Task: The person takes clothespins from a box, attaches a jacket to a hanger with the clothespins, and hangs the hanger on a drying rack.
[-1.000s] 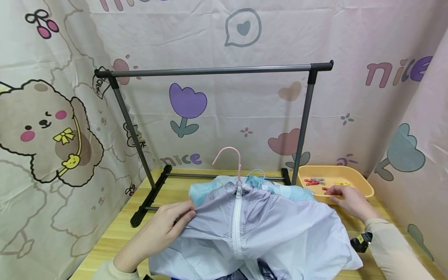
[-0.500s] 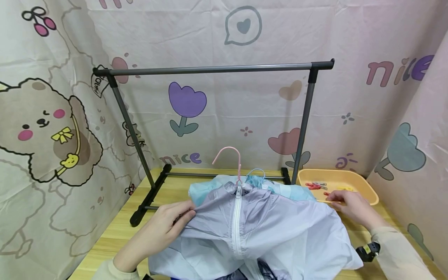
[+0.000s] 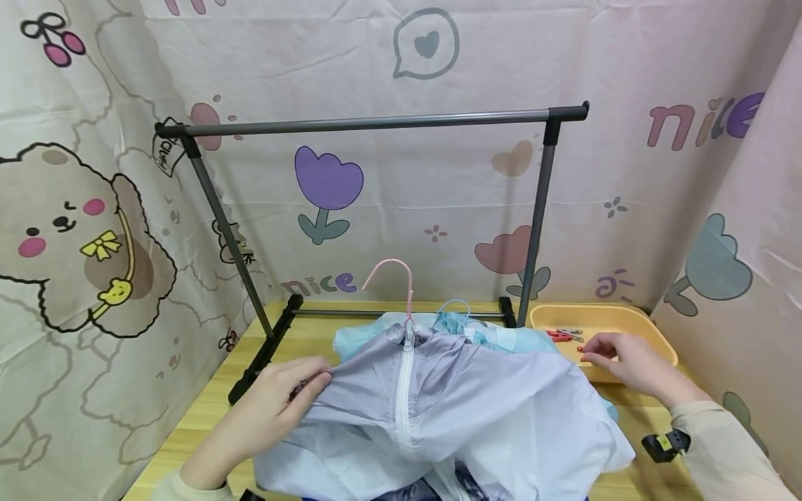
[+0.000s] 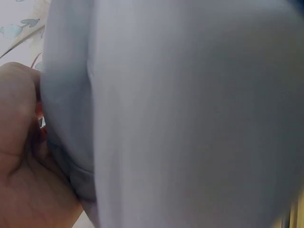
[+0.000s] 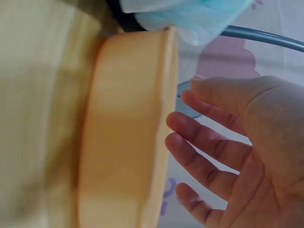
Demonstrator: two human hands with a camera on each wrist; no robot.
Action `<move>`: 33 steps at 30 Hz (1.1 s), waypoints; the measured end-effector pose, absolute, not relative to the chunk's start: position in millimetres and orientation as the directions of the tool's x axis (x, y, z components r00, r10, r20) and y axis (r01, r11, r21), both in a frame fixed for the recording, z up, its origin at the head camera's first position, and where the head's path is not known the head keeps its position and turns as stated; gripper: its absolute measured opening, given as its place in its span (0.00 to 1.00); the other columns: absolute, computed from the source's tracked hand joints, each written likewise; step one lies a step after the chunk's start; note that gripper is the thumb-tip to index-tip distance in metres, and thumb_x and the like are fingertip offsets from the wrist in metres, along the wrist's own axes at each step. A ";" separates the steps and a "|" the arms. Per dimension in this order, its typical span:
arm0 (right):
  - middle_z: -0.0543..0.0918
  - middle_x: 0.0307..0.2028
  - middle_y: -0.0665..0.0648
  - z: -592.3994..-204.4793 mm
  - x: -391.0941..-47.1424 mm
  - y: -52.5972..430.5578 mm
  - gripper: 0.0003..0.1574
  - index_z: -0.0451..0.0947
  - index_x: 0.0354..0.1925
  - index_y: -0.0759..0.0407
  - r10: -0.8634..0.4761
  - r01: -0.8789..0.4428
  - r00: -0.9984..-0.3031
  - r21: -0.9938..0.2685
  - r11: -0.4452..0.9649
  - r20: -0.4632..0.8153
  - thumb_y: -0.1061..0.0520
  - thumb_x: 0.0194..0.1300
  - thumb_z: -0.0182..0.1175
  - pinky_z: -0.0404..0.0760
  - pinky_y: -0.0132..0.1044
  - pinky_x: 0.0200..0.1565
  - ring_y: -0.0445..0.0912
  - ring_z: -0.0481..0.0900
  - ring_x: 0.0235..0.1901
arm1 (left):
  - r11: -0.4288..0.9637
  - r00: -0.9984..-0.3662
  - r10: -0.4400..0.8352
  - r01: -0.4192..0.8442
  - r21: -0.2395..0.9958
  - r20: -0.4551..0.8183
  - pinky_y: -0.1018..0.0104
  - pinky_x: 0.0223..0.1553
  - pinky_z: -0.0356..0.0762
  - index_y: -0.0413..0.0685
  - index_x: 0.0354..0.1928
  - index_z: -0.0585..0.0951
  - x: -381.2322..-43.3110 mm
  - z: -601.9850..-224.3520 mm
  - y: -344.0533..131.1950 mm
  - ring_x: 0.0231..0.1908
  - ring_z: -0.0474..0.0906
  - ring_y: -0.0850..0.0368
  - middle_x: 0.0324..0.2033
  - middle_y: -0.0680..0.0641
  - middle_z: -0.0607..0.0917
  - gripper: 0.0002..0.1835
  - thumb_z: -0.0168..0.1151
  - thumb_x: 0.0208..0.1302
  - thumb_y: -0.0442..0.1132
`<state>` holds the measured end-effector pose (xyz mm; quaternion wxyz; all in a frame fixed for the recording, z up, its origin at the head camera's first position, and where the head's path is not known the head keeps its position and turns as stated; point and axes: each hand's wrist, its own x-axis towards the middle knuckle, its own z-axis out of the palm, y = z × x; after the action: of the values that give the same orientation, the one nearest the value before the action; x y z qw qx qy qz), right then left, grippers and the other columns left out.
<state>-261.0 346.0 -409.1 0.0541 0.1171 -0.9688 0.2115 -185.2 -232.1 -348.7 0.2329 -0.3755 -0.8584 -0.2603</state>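
A pale grey-lilac zip jacket [image 3: 476,396] lies in front of the rack on a pink hanger [image 3: 410,285]. My left hand [image 3: 276,393] pinches the jacket at its left shoulder. In the left wrist view the grey cloth fills most of the picture, and something small and red shows in the gap by the palm, too hidden to name. My right hand [image 3: 635,362] is over the front of the yellow basket [image 3: 658,341], fingers loosely bent. Near its fingertips lie red and grey clips [image 3: 564,335]. In the right wrist view nothing shows between its fingers.
A dark metal clothes rack [image 3: 376,124] stands on the wooden table [image 3: 207,417]. Behind the jacket lies a light-blue garment [image 3: 357,341] with a blue hanger hook [image 3: 454,303]. Dark cloth [image 3: 410,491] shows at the jacket's bottom. A printed curtain [image 3: 401,195] surrounds the table.
The basket has slid a little to the right. My right hand's fingers have come from its front rim to over its inside. The jacket and left hand have shifted slightly left.
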 end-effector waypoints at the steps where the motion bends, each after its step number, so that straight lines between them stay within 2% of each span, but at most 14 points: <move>1: 0.87 0.36 0.49 -405.7 -262.3 346.7 0.03 0.86 0.41 0.56 -0.201 -0.249 -0.967 -0.395 0.884 0.159 0.58 0.71 0.70 0.80 0.32 0.38 0.45 0.81 0.38 | 0.581 -0.607 0.523 0.768 0.270 0.598 0.82 0.29 0.66 0.65 0.37 0.76 -185.1 -348.8 -234.4 0.26 0.64 0.76 0.25 0.66 0.68 0.17 0.62 0.76 0.29; 8: 0.86 0.38 0.54 -387.8 -276.8 352.8 0.09 0.85 0.46 0.62 -0.190 -0.238 -0.968 -0.369 0.898 0.163 0.57 0.73 0.69 0.80 0.34 0.36 0.48 0.80 0.38 | 0.571 -0.600 0.522 0.773 0.274 0.606 0.84 0.29 0.65 0.66 0.38 0.77 -184.1 -350.3 -245.3 0.25 0.63 0.77 0.25 0.66 0.69 0.18 0.62 0.75 0.27; 16: 0.87 0.39 0.58 -382.1 -298.1 351.3 0.12 0.83 0.49 0.64 -0.186 -0.203 -0.979 -0.371 0.906 0.082 0.55 0.74 0.67 0.87 0.52 0.43 0.51 0.83 0.38 | 0.572 -0.598 0.519 0.774 0.272 0.610 0.83 0.30 0.65 0.65 0.37 0.76 -183.5 -351.6 -247.3 0.26 0.64 0.77 0.25 0.66 0.69 0.18 0.63 0.74 0.27; 24: 0.88 0.46 0.66 -388.1 -321.1 342.5 0.22 0.80 0.59 0.71 -0.219 -0.178 -0.975 -0.440 0.880 -0.042 0.57 0.75 0.66 0.90 0.50 0.46 0.54 0.87 0.40 | 0.574 -0.594 0.517 0.775 0.265 0.616 0.83 0.30 0.65 0.65 0.37 0.76 -182.7 -354.0 -249.8 0.26 0.64 0.77 0.25 0.66 0.69 0.19 0.64 0.73 0.27; 33: 0.86 0.51 0.73 -401.2 -343.0 332.3 0.21 0.81 0.59 0.72 -0.199 -0.138 -0.972 -0.384 0.913 -0.124 0.62 0.72 0.67 0.87 0.61 0.55 0.60 0.86 0.44 | 0.578 -0.608 0.515 0.767 0.278 0.604 0.83 0.30 0.66 0.65 0.37 0.75 -180.3 -353.7 -251.3 0.27 0.64 0.77 0.25 0.66 0.68 0.19 0.63 0.74 0.27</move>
<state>-343.0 332.3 -401.2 -0.0803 0.0865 -0.9746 0.1901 -180.3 -251.3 -353.7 0.2367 -0.3742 -0.8563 -0.2659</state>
